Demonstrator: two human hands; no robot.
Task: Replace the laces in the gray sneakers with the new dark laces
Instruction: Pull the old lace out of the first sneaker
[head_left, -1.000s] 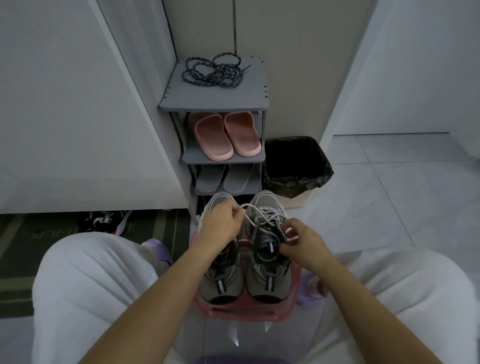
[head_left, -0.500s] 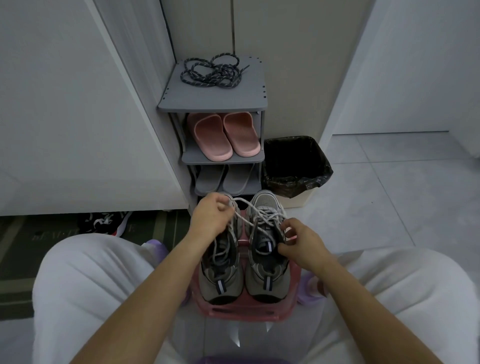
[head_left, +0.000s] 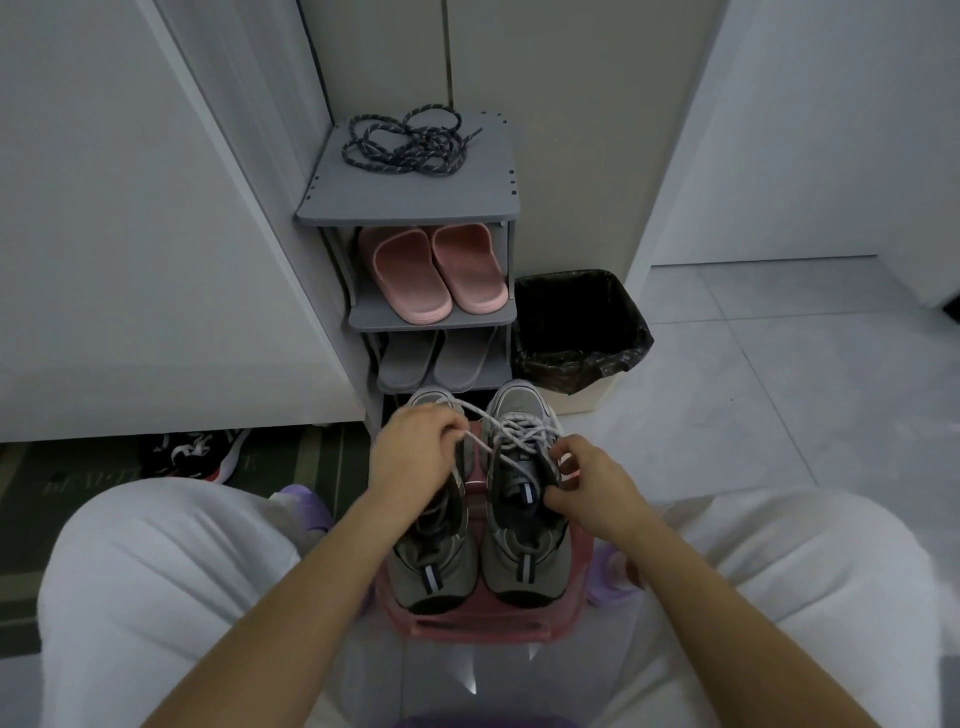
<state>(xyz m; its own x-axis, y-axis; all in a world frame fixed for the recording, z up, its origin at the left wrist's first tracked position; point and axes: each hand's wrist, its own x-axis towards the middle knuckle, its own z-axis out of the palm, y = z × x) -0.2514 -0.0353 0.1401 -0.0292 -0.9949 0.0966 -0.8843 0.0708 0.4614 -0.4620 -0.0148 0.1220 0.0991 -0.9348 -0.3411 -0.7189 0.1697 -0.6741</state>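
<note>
Two gray sneakers stand side by side on a pink stool (head_left: 483, 626) between my knees, heels toward me. My left hand (head_left: 415, 452) hovers over the left sneaker (head_left: 431, 561) and grips a strand of the white lace (head_left: 514, 428), which runs taut across to the right sneaker (head_left: 524, 551). My right hand (head_left: 592, 486) pinches the lace at the right side of that sneaker's eyelets. The new dark laces (head_left: 402, 143) lie in a loose tangle on top of the gray shoe rack (head_left: 405, 205).
The rack holds pink slippers (head_left: 434, 275) and gray slippers (head_left: 431, 361) on lower shelves. A bin with a black liner (head_left: 579, 327) stands right of the rack. A black shoe (head_left: 195, 452) lies on a dark mat at left. White cabinets flank the rack.
My left hand has drawn the white lace strand out and to the left, away from the right sneaker. My right hand has stayed at the sneaker's right side.
</note>
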